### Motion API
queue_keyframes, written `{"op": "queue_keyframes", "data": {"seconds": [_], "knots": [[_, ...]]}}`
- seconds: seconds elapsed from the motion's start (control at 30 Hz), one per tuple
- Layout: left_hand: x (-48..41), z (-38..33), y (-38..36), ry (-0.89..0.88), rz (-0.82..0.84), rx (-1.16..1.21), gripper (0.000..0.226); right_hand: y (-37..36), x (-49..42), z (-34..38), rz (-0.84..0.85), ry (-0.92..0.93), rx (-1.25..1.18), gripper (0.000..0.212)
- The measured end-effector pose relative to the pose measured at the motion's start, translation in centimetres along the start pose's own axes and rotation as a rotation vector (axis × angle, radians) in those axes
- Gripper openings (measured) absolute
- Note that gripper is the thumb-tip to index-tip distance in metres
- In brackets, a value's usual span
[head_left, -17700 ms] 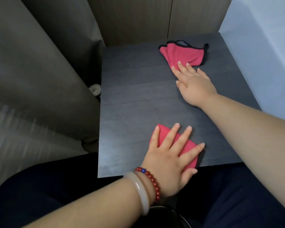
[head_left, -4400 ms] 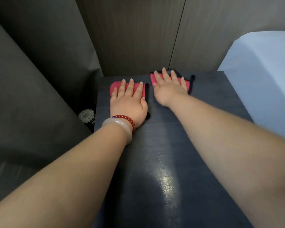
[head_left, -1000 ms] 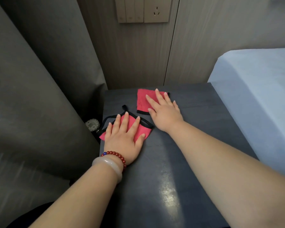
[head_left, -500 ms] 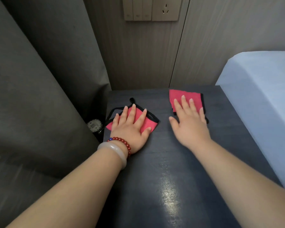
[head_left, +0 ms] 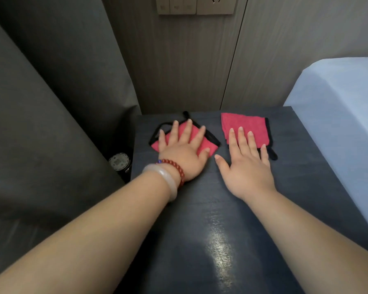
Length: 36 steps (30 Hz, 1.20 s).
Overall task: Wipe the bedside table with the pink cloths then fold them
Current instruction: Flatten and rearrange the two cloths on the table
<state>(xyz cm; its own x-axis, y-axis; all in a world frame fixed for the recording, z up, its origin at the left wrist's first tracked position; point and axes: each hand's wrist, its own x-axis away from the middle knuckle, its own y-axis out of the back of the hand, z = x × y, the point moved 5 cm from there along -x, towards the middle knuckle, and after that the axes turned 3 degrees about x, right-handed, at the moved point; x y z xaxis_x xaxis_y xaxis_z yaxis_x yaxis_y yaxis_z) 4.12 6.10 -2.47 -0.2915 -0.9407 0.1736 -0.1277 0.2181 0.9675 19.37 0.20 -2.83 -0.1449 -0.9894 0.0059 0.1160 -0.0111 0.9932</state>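
The person is leaning over the dark table (head_left: 200,230) with both arms stretched toward its far edge by the wall. The left hand (head_left: 183,153) is lying flat on the left pink cloth (head_left: 209,147), its fingers (head_left: 186,132) straight and spread apart, pressing the cloth down. That cloth is sitting cornerwise near the table's far left corner, with its black trim showing on both sides of the hand. The right hand (head_left: 248,166) is resting beside it. Its fingers (head_left: 241,136) are straight and slightly apart, their tips lying on the near part of the right pink cloth (head_left: 245,123) while the palm is lying on the bare table. This cloth is lying folded and squarer, apart from the first. A red bead bracelet (head_left: 175,166) and a pale bangle (head_left: 164,180) are circling the left wrist. A bed (head_left: 338,115) is standing to the right.
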Motion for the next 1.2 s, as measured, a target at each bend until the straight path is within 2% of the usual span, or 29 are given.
{"op": "queue_keyframes", "data": {"seconds": [0.07, 0.2, 0.27, 0.33, 0.4, 0.5, 0.6, 0.67, 0.73, 0.87, 0.93, 1.03, 1.1, 1.2], "knots": [[-0.3, 0.3, 0.0, -0.059, -0.021, -0.010, 0.064, -0.1, -0.1, 0.0, -0.005, -0.003, 0.000, 0.074], [-5.2, 3.6, 1.9, 0.182, 0.076, 0.042, 0.067, -0.1, -0.2, -0.2, 0.017, 0.002, 0.010, 0.073], [-5.6, 3.4, 2.0, 0.245, 0.083, 0.057, 0.067, 0.0, -0.2, -0.2, 0.026, 0.002, 0.004, 0.073], [-3.3, 2.0, 1.1, 0.221, 0.061, 0.039, 0.066, 0.1, 0.0, -0.2, 0.028, 0.008, 0.003, 0.072], [0.0, 0.8, -0.1, 0.122, 0.021, 0.013, 0.066, 0.2, 0.1, -0.1, 0.030, 0.016, 0.007, 0.071], [0.2, 2.5, 0.3, 0.028, 0.044, -0.035, 0.067, 0.2, -0.1, -0.1, 0.022, 0.015, 0.014, 0.071], [-3.3, 6.2, 1.9, 0.174, 0.155, -0.005, 0.067, 0.0, -0.1, 0.1, 0.033, 0.019, 0.011, 0.071], [-3.8, 6.1, 1.9, 0.226, 0.159, 0.025, 0.066, 0.0, -0.1, -0.1, 0.031, 0.014, 0.003, 0.071], [-1.1, 3.6, 0.8, 0.151, 0.135, 0.008, 0.065, 0.0, -0.1, -0.1, 0.034, 0.011, 0.003, 0.070], [10.3, -1.2, -1.9, -0.070, 0.008, -0.041, 0.065, 0.1, -0.1, 0.0, 0.031, 0.021, -0.001, 0.061], [11.8, -0.9, -2.1, -0.097, 0.026, -0.032, 0.065, 0.2, 0.0, 0.0, 0.028, 0.028, -0.015, 0.059], [5.4, 1.5, -0.6, 0.016, 0.051, 0.002, 0.065, 0.3, 0.0, 0.1, 0.025, 0.037, -0.026, 0.058], [0.8, 2.8, 0.6, 0.140, 0.142, 0.046, 0.066, 0.4, 0.1, 0.0, 0.030, 0.035, -0.030, 0.058], [0.2, 2.4, 0.5, 0.183, 0.148, 0.027, 0.065, 0.6, 0.1, -0.1, 0.028, 0.034, -0.051, 0.057]]}}
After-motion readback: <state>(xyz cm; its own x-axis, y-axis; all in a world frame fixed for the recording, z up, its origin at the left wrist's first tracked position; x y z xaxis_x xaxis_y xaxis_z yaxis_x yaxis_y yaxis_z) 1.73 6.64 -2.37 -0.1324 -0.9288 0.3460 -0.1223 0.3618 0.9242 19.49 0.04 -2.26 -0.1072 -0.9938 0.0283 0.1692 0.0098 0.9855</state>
